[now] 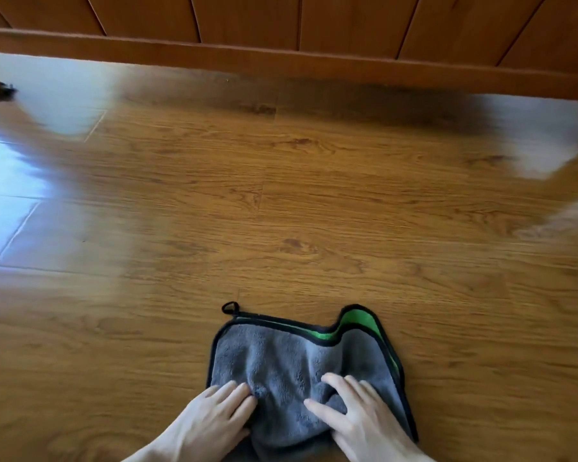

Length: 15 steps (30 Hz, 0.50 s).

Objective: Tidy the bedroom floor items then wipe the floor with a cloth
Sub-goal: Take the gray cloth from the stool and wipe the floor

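View from a head camera looking down at a wood-plank floor (281, 201). At 6 o'clock, low in the frame, a grey cloth (291, 358) lies flat on the floor, with black edging and a green underside showing along its far edge. Both hands rest on its near half. The left hand (214, 415), at 7 o'clock, presses on the cloth's left edge with fairly straight fingers. The right hand (351, 408), at 5 o'clock, presses with spread fingers, and a fold of fabric is bunched up between the two hands. Neither hand clearly pinches the fabric.

No loose items show on the floor here, so this looks like the wiping step. The next move likely calls for steady downward pressure and a push toward 12 o'clock, keeping the cloth from bunching further.

The cloth's long axis runs roughly from 9 to 3 o'clock. Its small hanging loop (230, 307) points to 11 o'clock. A wooden panel (281, 28) spans the top, at 12 o'clock.
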Available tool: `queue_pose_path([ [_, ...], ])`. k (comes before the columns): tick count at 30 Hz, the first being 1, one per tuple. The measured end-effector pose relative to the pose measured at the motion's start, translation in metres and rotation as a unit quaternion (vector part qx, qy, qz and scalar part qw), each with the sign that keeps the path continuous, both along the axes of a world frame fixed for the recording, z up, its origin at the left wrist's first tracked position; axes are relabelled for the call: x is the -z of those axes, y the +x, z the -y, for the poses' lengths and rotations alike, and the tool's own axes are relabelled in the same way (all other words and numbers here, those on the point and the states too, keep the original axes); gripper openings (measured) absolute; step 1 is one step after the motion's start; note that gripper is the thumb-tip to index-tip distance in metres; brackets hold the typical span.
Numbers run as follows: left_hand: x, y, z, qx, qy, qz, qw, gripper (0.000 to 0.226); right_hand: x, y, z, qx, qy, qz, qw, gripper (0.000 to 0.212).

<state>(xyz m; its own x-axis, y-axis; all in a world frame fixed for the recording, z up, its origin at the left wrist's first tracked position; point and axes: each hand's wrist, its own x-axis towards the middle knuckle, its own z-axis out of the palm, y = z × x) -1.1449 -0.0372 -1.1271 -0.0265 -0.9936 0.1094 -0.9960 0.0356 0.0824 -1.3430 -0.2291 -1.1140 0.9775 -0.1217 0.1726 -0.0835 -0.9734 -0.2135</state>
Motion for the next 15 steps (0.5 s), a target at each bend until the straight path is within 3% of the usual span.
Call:
queue_pose_path([
  [7,-0.003,0.010,0.014,0.045,-0.020,0.081,0.995,0.030,0.004,-0.006,0.013,-0.040,-0.029,0.005,0.999,0.048],
  [13,-0.004,0.037,0.069,-0.112,-0.012,0.078,0.991,0.032,0.013,0.029,0.039,0.059,0.014,-0.010,0.998,0.071],
  [15,-0.006,0.045,0.091,-0.137,-0.008,0.081,0.987,0.031,0.015,0.044,0.053,0.074,0.012,-0.008,0.997,0.069],
])
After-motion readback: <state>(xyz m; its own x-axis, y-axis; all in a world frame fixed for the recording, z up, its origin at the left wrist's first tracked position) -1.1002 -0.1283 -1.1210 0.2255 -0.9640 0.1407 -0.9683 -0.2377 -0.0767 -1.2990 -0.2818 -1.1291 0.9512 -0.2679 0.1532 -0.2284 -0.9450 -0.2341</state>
